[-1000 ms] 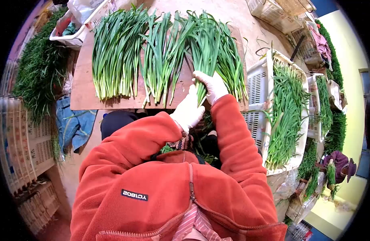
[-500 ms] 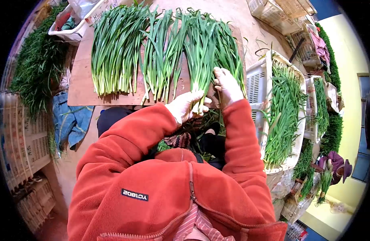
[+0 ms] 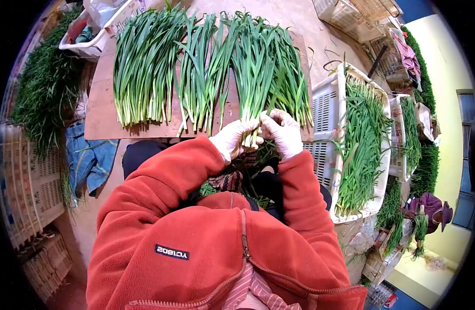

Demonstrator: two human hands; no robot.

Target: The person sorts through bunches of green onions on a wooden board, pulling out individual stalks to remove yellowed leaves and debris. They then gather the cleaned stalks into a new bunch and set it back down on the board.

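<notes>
My left hand (image 3: 233, 138), in a pale glove, is wrapped round the pale stem ends of a bunch of long green leaves (image 3: 253, 67) at the board's near edge. Close beside it, my right hand (image 3: 282, 132), also gloved, is pinched at the stems; whatever lies between its fingertips is too small to make out. The leaves rest on a reddish-brown board (image 3: 100, 111). A thick pile of the same leafy stalks (image 3: 144, 67) lies on the board's left part, with a looser group (image 3: 200, 77) in the middle.
White crates of cut greens (image 3: 362, 150) stand on the right. Dark greens (image 3: 44, 88) are heaped at the left above stacked crates (image 3: 33, 181). A blue cloth (image 3: 93, 155) lies left of my knees. Another person (image 3: 428, 212) in a hat is at the far right.
My right hand has moved down and left from the leaves to the stem ends beside my left hand. My left hand still holds the bunch. The camera view has shifted slightly.
</notes>
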